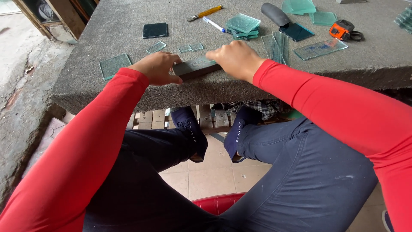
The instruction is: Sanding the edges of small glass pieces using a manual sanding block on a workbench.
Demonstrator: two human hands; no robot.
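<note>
A grey rectangular block [194, 67] lies at the near edge of the grey felt-covered table [128, 92]. My left hand [156, 68] grips its left end, thumb along the front face. My right hand [235, 59] rests closed over its right end, and whatever lies under that hand is hidden. Both arms wear red sleeves. Small glass squares [191, 47] lie just beyond the block.
Glass pieces are scattered on the table: a pane [114, 65] at left, a dark square [155, 30], a stack [243, 25], strips [274, 45] and a long piece [319, 48]. A yellow-handled cutter [206, 12], pen [213, 24], tape measure [342, 30]. My legs and a red stool [219, 203] below.
</note>
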